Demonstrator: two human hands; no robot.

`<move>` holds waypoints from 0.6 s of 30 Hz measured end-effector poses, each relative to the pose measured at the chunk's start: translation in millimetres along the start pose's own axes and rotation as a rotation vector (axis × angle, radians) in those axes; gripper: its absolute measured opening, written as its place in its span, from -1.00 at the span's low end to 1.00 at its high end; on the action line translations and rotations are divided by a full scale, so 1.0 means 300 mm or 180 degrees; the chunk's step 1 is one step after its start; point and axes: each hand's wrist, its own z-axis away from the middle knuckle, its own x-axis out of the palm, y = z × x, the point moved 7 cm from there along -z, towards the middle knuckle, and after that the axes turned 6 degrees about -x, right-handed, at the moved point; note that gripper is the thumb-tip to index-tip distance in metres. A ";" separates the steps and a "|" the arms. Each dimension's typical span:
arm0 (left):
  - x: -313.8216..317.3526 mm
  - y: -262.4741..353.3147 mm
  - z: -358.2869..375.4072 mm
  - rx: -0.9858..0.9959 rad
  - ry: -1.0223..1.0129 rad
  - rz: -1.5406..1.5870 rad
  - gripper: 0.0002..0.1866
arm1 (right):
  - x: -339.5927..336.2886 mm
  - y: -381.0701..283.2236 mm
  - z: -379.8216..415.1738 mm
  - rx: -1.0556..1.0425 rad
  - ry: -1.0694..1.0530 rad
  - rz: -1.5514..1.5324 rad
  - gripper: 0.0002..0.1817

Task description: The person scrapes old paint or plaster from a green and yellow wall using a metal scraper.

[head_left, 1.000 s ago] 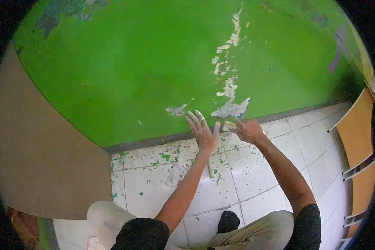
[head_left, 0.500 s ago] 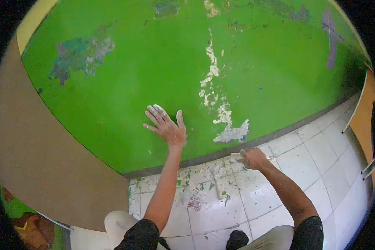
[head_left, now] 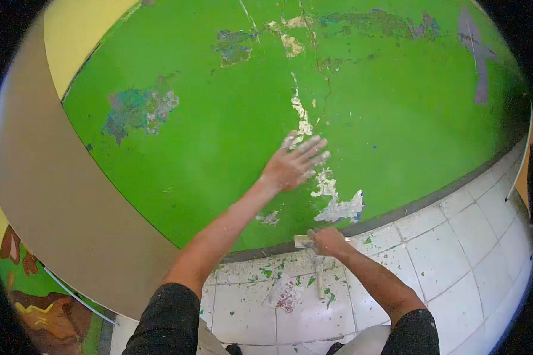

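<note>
My left hand lies open against the green wall, its fingers spread and dusted white, partly covering a streak of chipped paint. Low on the wall, my right hand is closed around a putty knife, whose pale flat blade points left near the wall's foot. Most of its handle is hidden in the fist. Between the hands and the floor is a rough whitish patch. A smaller bare patch sits below my left forearm.
White floor tiles carry green paint flakes. A clear plastic bag with red print and a thin pale stick-like tool lie there. A brown board stands on the left. More peeled patches mark the wall.
My left hand has moved right across the wall onto the chipped streak, uncovering the small bare patch. My right hand has shifted left with the putty knife. The view has tilted slightly upward.
</note>
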 end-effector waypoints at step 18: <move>-0.268 -0.366 -0.076 -0.1081 0.0401 -0.0627 -0.28 | -0.454 -0.063 -0.039 0.0605 0.3501 -0.1216 -0.73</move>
